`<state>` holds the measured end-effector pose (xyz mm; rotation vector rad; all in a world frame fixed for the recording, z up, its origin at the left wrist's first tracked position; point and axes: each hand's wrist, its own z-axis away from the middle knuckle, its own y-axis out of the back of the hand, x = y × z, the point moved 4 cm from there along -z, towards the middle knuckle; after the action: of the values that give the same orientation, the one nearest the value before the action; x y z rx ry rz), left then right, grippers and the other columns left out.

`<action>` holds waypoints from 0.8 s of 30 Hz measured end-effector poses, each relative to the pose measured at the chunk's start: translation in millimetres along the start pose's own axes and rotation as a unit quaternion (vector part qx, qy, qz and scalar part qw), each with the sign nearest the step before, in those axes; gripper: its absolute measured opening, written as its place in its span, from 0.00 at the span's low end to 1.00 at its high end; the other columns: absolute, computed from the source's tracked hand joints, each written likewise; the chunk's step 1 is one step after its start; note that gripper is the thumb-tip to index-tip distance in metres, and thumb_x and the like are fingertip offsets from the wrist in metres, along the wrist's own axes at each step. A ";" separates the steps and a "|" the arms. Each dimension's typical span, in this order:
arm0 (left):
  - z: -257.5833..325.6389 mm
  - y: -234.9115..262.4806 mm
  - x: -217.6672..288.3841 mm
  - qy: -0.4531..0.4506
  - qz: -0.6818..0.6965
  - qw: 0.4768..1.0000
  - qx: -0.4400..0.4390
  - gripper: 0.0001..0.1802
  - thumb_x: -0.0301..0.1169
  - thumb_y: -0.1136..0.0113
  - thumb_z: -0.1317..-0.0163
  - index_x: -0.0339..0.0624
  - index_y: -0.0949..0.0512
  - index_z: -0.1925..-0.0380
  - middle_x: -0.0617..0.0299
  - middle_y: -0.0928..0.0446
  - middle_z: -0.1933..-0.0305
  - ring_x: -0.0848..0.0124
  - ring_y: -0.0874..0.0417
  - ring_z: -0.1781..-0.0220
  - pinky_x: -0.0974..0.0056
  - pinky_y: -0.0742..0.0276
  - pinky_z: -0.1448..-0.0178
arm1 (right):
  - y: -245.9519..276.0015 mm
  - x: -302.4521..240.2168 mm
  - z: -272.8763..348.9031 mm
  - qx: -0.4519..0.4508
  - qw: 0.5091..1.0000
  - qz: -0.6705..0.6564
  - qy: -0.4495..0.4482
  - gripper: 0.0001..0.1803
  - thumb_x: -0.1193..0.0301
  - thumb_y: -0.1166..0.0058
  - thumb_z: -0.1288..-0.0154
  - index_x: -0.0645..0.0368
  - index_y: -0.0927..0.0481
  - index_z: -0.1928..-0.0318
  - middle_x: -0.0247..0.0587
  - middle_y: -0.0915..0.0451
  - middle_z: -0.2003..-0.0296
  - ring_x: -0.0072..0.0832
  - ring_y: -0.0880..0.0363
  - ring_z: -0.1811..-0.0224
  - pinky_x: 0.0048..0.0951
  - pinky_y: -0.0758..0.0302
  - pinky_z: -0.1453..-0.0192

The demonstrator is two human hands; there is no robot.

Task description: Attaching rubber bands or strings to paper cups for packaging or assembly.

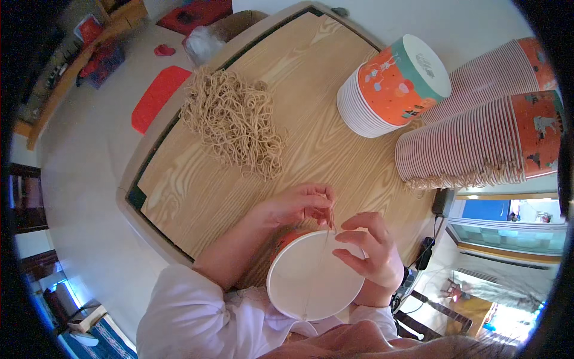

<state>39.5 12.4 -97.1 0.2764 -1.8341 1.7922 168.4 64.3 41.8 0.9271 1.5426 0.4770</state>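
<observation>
A paper bucket [305, 278], white inside with an orange outer wall, is tilted close against my body, its open mouth showing. At its far rim, my left hand [296, 206] pinches a thin beige cord [331, 224] between thumb and fingertips. A fine strand runs from there across the bucket's mouth toward the near rim. My right hand [375, 254] is beside the right rim, fingers curved and apart, with nothing visible between them. A tangled heap of beige cords [236, 122] lies on the wooden table [299, 66], beyond my left hand.
A short stack of orange and green paper buckets [391, 84] stands upside down at the back right. Tall nested stacks [460, 146] lie beside it, the nearer with cord loops [472, 178] along its side. A black adapter [441, 202] sits at the table's right edge; a red stool [158, 99] stands left.
</observation>
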 end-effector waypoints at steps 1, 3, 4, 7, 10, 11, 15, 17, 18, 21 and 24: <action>-1.1 1.1 -1.3 -0.003 0.012 1.000 -0.008 0.07 0.34 0.45 0.35 0.43 0.28 0.63 0.60 0.21 0.68 0.70 0.19 0.65 0.68 0.24 0.59 | -2.1 -2.7 -2.7 -0.002 1.000 0.001 -0.002 0.19 0.76 0.29 0.61 0.56 0.20 0.63 0.41 0.24 0.56 0.40 0.25 0.56 0.37 0.26 0.55; -2.3 1.3 -3.7 0.007 0.010 1.000 -0.004 0.06 0.32 0.46 0.35 0.42 0.29 0.64 0.59 0.20 0.68 0.71 0.18 0.66 0.69 0.24 0.60 | -5.2 -10.7 -9.5 0.007 0.997 0.073 0.019 0.21 0.75 0.30 0.62 0.55 0.19 0.62 0.40 0.24 0.56 0.41 0.25 0.56 0.39 0.26 0.54; -2.8 0.7 -4.6 0.017 0.004 1.000 0.001 0.05 0.31 0.47 0.35 0.41 0.29 0.66 0.57 0.18 0.69 0.72 0.18 0.68 0.69 0.25 0.60 | -8.9 -9.5 -10.9 0.005 0.997 0.075 0.016 0.21 0.75 0.30 0.62 0.55 0.19 0.62 0.40 0.24 0.56 0.41 0.25 0.56 0.39 0.26 0.54; -0.2 -5.0 -2.8 0.017 -0.045 0.999 -0.011 0.06 0.30 0.43 0.38 0.42 0.29 0.66 0.58 0.18 0.71 0.72 0.17 0.66 0.70 0.25 0.61 | -18.5 -9.2 -14.3 0.009 0.995 0.088 0.043 0.19 0.74 0.30 0.62 0.55 0.18 0.63 0.40 0.24 0.57 0.42 0.26 0.56 0.41 0.27 0.53; 2.5 -8.1 -2.1 0.017 -0.035 0.998 -0.044 0.08 0.29 0.39 0.42 0.42 0.29 0.67 0.58 0.18 0.72 0.73 0.17 0.66 0.70 0.25 0.62 | -14.5 -15.0 -13.8 0.033 0.995 0.077 0.052 0.17 0.73 0.29 0.63 0.57 0.18 0.68 0.39 0.24 0.62 0.40 0.25 0.60 0.39 0.26 0.57; 4.7 -9.1 0.5 0.016 -0.031 0.998 -0.046 0.08 0.29 0.39 0.42 0.42 0.29 0.67 0.58 0.18 0.72 0.73 0.17 0.66 0.70 0.25 0.62 | -11.3 -11.9 -7.9 0.036 0.996 0.062 0.046 0.14 0.72 0.31 0.60 0.56 0.18 0.68 0.38 0.23 0.66 0.39 0.24 0.64 0.37 0.26 0.62; 12.8 -12.0 8.9 0.079 -0.088 0.989 -0.092 0.08 0.29 0.37 0.44 0.42 0.28 0.70 0.58 0.18 0.72 0.72 0.17 0.67 0.69 0.25 0.62 | -9.9 -6.7 -7.3 0.077 0.996 0.029 0.045 0.12 0.73 0.32 0.59 0.58 0.19 0.70 0.37 0.23 0.76 0.35 0.23 0.73 0.33 0.28 0.72; 11.9 -11.3 5.3 0.098 -0.108 0.982 -0.116 0.07 0.29 0.37 0.44 0.41 0.26 0.70 0.59 0.18 0.71 0.72 0.17 0.67 0.68 0.25 0.62 | -9.9 -4.7 -6.2 0.097 0.994 0.030 0.041 0.11 0.74 0.33 0.59 0.58 0.20 0.71 0.37 0.23 0.76 0.35 0.23 0.73 0.33 0.28 0.71; 11.0 -11.3 3.9 0.089 -0.116 0.981 -0.123 0.08 0.30 0.37 0.44 0.40 0.24 0.69 0.59 0.19 0.71 0.73 0.18 0.66 0.68 0.25 0.61 | -10.4 -4.1 -5.4 0.102 0.994 0.025 0.037 0.11 0.75 0.33 0.59 0.59 0.20 0.71 0.38 0.23 0.75 0.36 0.22 0.72 0.33 0.27 0.71; 8.0 -14.2 -1.0 0.055 -0.111 0.984 -0.126 0.10 0.31 0.36 0.44 0.38 0.21 0.65 0.61 0.19 0.69 0.75 0.20 0.65 0.68 0.25 0.58 | -12.9 -0.9 -4.6 0.109 0.993 0.027 0.031 0.11 0.75 0.34 0.59 0.60 0.20 0.71 0.38 0.22 0.75 0.37 0.22 0.71 0.33 0.26 0.70; -1.0 -16.9 -10.7 0.052 -0.128 0.980 -0.143 0.12 0.31 0.35 0.44 0.37 0.20 0.62 0.63 0.20 0.66 0.76 0.21 0.63 0.69 0.26 0.56 | -14.0 2.2 -7.0 0.103 0.993 0.049 0.032 0.11 0.74 0.34 0.59 0.60 0.20 0.71 0.39 0.22 0.74 0.37 0.22 0.70 0.33 0.26 0.69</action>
<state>57.3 9.5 -88.2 0.2873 -1.8583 1.3274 157.8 59.0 31.4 1.1608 1.6315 0.4257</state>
